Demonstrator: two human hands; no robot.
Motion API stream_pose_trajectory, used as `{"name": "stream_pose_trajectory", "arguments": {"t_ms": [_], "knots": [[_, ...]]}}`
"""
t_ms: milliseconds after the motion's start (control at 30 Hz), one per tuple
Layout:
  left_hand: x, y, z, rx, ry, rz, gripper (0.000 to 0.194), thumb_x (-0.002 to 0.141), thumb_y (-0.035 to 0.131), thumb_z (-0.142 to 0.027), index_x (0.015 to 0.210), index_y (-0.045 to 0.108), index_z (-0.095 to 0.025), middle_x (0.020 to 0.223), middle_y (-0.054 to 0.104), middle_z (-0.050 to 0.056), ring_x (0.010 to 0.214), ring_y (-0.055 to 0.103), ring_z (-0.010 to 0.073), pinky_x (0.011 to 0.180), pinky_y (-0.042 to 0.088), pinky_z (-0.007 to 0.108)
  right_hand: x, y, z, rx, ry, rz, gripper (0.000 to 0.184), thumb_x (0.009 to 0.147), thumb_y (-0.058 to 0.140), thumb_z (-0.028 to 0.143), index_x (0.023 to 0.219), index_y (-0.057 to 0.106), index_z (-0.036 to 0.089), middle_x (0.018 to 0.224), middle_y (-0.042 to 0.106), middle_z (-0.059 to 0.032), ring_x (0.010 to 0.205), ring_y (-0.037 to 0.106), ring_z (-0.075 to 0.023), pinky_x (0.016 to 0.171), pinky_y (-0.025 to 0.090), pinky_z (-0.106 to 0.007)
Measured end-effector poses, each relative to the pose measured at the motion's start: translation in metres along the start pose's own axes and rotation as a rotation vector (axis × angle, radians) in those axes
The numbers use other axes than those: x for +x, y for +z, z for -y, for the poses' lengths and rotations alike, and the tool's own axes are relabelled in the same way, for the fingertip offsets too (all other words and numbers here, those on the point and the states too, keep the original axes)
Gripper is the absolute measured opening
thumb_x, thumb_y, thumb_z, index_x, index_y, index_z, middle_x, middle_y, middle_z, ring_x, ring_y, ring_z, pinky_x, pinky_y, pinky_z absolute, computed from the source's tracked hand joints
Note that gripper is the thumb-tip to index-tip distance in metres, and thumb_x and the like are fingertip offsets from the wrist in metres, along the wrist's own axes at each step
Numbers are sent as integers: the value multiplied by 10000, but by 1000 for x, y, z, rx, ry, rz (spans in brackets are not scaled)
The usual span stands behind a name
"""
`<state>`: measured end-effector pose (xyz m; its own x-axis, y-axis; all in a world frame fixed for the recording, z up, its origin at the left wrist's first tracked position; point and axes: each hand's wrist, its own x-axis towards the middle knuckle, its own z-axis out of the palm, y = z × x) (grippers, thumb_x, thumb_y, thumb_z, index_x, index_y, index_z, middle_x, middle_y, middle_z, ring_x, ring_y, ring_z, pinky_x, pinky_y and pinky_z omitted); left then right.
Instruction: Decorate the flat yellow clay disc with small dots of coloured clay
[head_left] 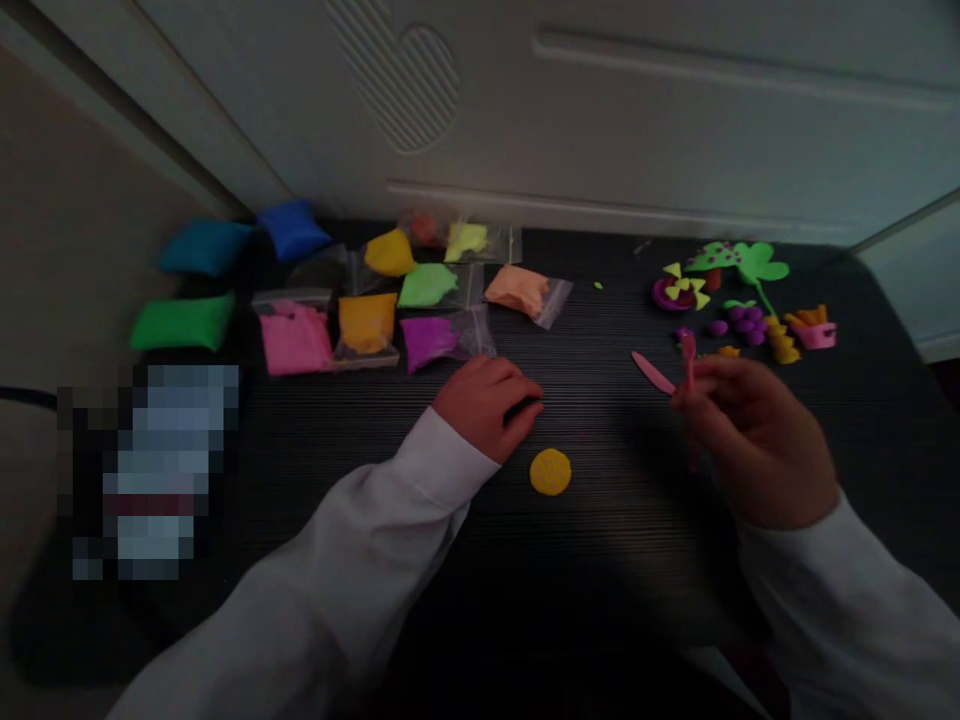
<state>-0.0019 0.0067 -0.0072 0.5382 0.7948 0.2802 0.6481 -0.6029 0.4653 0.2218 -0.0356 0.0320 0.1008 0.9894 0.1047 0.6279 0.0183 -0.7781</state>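
Observation:
My right hand [772, 440] is raised over the right side of the dark table, its thumb and fingers closed on a slim pink modelling tool [689, 360] held upright. Just left of it a flat pink clay knife [652, 372] lies on the table. My left hand [491, 405] rests on the tabletop with its fingers loosely curled, a gap between thumb and forefinger and nothing in it. Below its fingertips lies a flat yellow clay disc [550, 472], its surface dotted with small marks. Neither hand touches the disc.
Several bags of coloured clay, among them a pink one [294, 335] and a peach one [525, 292], lie at the back left. Finished clay pieces, including purple grapes [746, 322] and a pink cup [816, 332], stand at the right. A blurred-out phone-like screen [169, 460] is at left.

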Motion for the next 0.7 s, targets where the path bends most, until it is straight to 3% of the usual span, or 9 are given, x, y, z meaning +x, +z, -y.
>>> {"name": "stream_pose_trajectory", "arguments": {"t_ms": [67,133,367,533,700], "knots": [[0,0,1,-5,4,2,193,753,469,-291,807,610,-170,763,579,34,731,500,136,686,390,287,0,6,1,132,-39,-39,253,746,504,263,991,463,217,782,574,-5,613,554,-106,487,453,-233],[0,0,1,-8,2,8,187,753,469,-286,794,610,-170,759,578,33,733,498,135,685,386,286,-2,14,2,117,-119,-90,237,743,511,230,977,472,217,844,567,-15,637,561,-104,547,475,-252],[-1,-1,-1,-17,-2,10,182,764,452,-276,801,601,-178,769,565,30,740,485,132,695,372,285,-10,16,0,-243,-353,-32,158,721,528,188,876,496,193,792,563,-16,679,559,-118,628,475,-272],[-1,-1,-2,-28,-6,18,180,772,440,-265,802,594,-177,779,568,22,736,482,126,714,364,284,-9,13,-2,-348,-364,-5,65,729,526,215,785,510,186,720,566,-7,630,549,-115,565,456,-257],[-1,-2,-2,-32,-10,15,179,771,443,-269,793,594,-175,771,566,22,723,477,126,701,360,284,-13,13,-1,-352,-302,88,87,730,527,229,799,518,177,704,582,-6,584,552,-101,519,442,-230]]}}
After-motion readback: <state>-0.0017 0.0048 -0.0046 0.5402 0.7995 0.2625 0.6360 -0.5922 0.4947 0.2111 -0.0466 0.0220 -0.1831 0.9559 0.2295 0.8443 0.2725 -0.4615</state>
